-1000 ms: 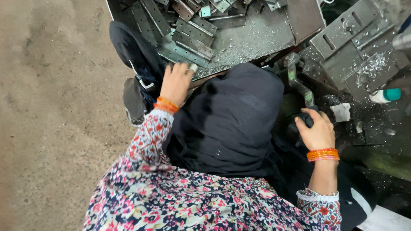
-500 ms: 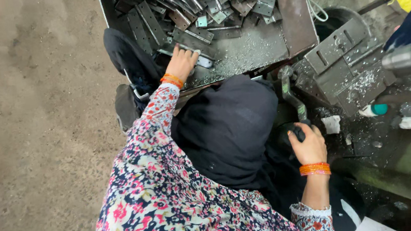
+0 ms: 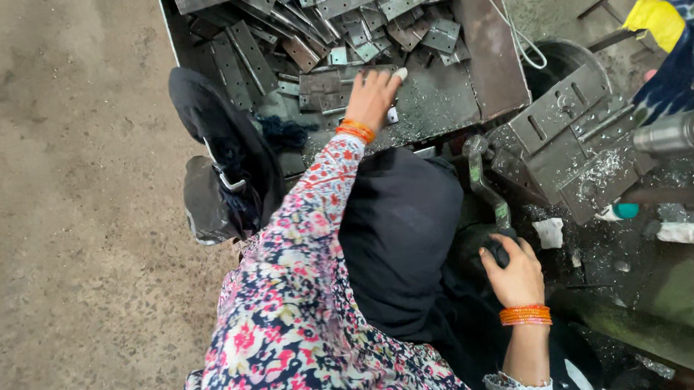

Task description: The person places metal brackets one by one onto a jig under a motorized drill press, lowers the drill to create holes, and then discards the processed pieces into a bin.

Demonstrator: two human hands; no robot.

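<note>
We reach our left hand (image 3: pixel 372 97) into the rusty sheet-metal tray (image 3: pixel 489 49) heaped with flat grey steel hinge plates (image 3: pixel 329 88), fingers spread wide and resting on one plate just beneath them. Our right hand (image 3: pixel 514 272) is wrapped tight around the black knob of the grey metal lever (image 3: pixel 484 187), which rises ahead of it toward the tray.

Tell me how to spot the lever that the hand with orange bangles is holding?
Find the big metal tray full of flat grey plates at the top. Just below its right corner, a bent greenish lever runs down to a black knob, gripped by the right hand. It is the only long curved bar there.
</note>
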